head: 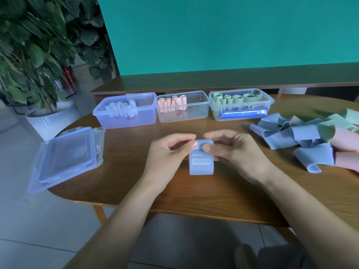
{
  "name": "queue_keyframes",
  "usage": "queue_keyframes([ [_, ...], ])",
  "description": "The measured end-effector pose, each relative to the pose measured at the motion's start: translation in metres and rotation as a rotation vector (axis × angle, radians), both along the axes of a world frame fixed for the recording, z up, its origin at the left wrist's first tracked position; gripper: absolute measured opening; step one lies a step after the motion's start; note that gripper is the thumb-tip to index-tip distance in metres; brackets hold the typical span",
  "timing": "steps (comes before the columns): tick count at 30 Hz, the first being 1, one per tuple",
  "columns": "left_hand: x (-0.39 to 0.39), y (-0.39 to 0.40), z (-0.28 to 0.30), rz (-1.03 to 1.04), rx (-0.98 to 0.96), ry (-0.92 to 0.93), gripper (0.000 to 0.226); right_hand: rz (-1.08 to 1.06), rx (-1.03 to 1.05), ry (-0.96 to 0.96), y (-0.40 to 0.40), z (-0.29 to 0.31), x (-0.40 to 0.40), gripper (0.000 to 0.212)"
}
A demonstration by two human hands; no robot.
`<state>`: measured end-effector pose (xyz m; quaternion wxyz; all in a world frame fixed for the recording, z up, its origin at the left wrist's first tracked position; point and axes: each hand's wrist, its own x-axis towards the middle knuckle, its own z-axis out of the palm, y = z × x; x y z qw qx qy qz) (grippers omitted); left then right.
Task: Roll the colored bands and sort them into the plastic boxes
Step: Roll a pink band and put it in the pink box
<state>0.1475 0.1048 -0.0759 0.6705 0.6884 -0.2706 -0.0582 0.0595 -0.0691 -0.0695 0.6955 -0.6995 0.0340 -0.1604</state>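
Office lounge: table point(136, 191), potted plant point(29, 55).

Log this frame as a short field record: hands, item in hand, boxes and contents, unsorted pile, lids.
left hand: pinches the roll's left end
right hand: pinches the roll's right end
blue band: partly rolled, tail flat on the table
left box: pale blue rolls
middle box: pink rolls
right box: green rolls
loose bands: blue, green, pink, at right
lids: stacked at left
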Motion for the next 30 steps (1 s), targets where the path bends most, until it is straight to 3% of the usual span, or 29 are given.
queue_keyframes([
  [8,-0.002,0.003,0.000,-0.030,0.007,0.014,0.028,-0.017,0.010,0.025,-0.001,0.001,0.001,0.026],
  [11,-0.003,0.004,0.001,-0.037,-0.006,0.091,0.024,-0.006,0.009,0.009,0.001,0.000,0.001,0.030],
  [20,-0.003,0.009,-0.001,-0.035,0.015,0.047,0.022,-0.012,0.067,0.052,0.006,-0.005,0.005,0.031],
  [30,-0.003,0.012,0.001,-0.065,0.000,0.153,0.021,0.035,0.053,0.035,0.010,-0.007,0.005,0.026],
])
